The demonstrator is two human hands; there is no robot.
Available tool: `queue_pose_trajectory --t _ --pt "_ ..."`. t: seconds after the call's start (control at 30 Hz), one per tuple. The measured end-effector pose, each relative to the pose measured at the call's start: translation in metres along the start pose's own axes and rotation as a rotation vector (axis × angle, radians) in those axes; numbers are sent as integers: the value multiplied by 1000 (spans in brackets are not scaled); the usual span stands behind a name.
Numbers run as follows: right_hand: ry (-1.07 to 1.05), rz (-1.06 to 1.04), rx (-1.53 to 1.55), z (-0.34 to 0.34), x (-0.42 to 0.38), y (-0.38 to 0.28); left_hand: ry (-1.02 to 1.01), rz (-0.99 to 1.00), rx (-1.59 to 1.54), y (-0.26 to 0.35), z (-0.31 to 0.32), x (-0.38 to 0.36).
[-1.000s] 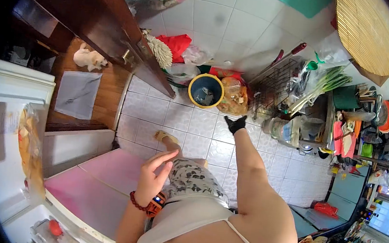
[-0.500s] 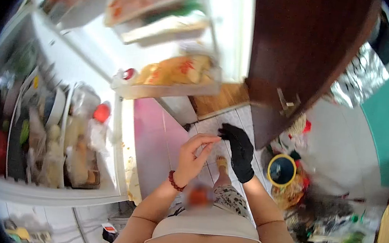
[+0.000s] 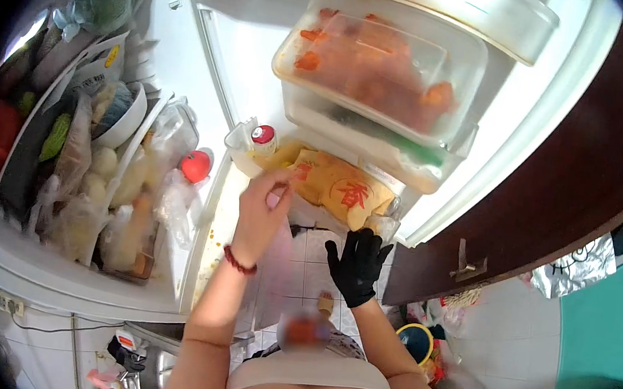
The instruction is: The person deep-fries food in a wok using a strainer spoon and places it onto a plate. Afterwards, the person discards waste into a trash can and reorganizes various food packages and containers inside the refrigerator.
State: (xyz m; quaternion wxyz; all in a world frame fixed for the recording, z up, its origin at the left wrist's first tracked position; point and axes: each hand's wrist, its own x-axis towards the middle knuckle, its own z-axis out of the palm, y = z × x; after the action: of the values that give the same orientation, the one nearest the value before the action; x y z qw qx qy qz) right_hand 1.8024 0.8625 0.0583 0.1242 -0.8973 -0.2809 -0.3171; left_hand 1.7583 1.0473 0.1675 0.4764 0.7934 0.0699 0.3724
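I see the open fridge (image 3: 190,52) filling most of the view, its shelves on the left packed with bagged food, a bowl (image 3: 124,114) and a red ball-like thing (image 3: 195,165). The door rack (image 3: 434,181) carries a clear tub (image 3: 385,73) of orange-red food above a yellow bag (image 3: 342,190) with red print. A brown door (image 3: 552,212) stands to the right. My left hand (image 3: 263,208), bare, reaches up to the bag's left end, fingers curled loosely against it; I cannot tell whether it grips. My right hand (image 3: 356,264), in a black glove, hangs open just below the bag, fingers spread. A red-capped bottle (image 3: 262,138) stands just beside the left hand.
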Motion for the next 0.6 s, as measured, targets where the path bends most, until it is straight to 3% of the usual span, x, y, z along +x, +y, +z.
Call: queue_pose_trajectory --t 0.1,0.2,0.3,0.43,0.6 --pt "119 -37 7 0 8 10 -272 173 116 5 2 60" --pt "105 -63 -72 7 15 22 -488 288 271 -14 22 100" --pt "111 -31 -20 14 24 32 -641 254 303 -25 39 121" --pt "267 11 361 4 42 48 -680 318 490 -43 57 132" --pt "375 -10 506 -5 83 46 -610 358 605 -47 70 129"
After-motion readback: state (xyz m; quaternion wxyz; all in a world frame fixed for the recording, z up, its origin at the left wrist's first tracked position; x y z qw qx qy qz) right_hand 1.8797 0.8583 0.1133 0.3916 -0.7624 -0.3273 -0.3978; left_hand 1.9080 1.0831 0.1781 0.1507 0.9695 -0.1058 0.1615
